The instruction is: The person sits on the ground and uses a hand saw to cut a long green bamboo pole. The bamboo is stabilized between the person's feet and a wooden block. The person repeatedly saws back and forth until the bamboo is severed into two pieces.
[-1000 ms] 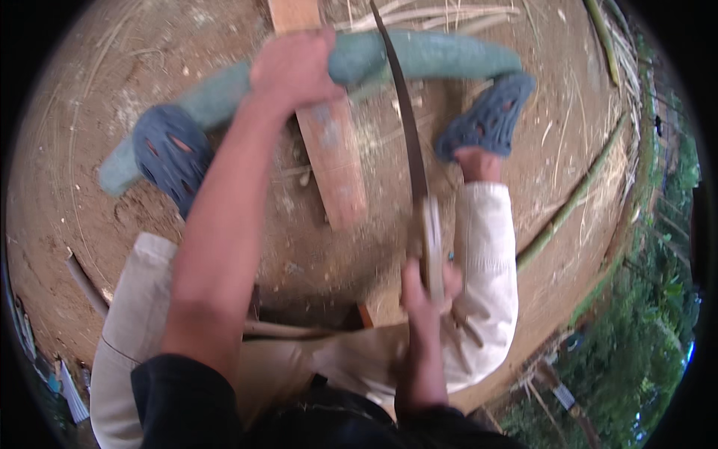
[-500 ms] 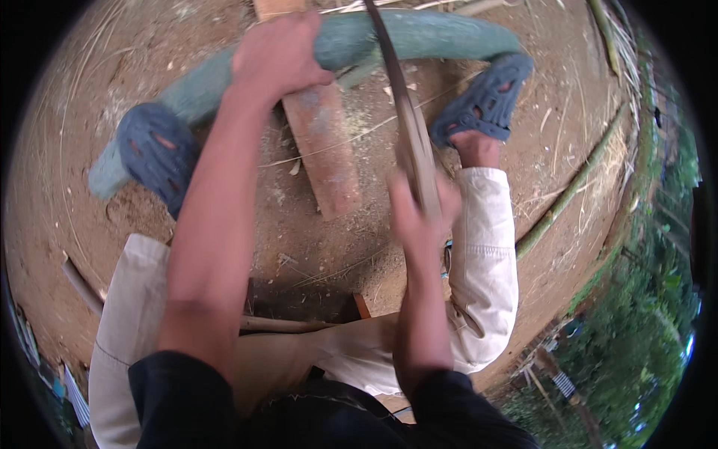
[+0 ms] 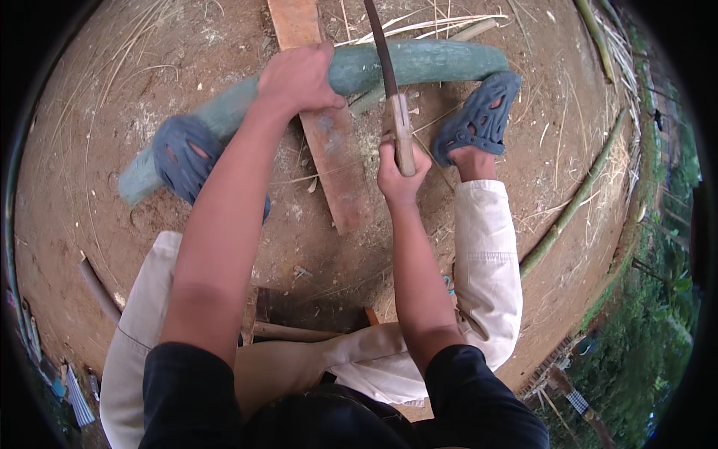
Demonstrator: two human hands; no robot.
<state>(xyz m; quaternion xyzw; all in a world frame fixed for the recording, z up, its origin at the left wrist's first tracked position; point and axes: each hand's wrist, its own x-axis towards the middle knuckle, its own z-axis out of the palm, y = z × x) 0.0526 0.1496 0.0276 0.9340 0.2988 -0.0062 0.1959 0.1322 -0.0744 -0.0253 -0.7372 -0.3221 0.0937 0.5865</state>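
A thick green bamboo pole (image 3: 419, 61) lies across a wooden board (image 3: 334, 161) on the ground. Near its middle my left hand (image 3: 299, 78) presses down, closed over the pole with the thumb toward me. My right hand (image 3: 404, 172) grips the wooden handle of a saw. The saw's long, dark, curved blade (image 3: 383, 52) crosses the pole just right of my left hand. Its cutting edge and any cut are hard to make out. My left foot in a blue clog (image 3: 187, 153) rests on the pole's left part; the right clog (image 3: 479, 112) touches its right end.
Brown dirt ground (image 3: 224, 45) carries pale strips and shavings. A thin green pole (image 3: 576, 194) lies to the right, with green plants (image 3: 643, 359) beyond. Below my legs sits a dark, low wooden piece (image 3: 307, 307), and a stick (image 3: 97, 284) lies at the left.
My right hand has pushed the saw forward, away from me. My left hand stays on the pole. The whole view has shifted slightly, so the scene sits lower and the board's far end shows more.
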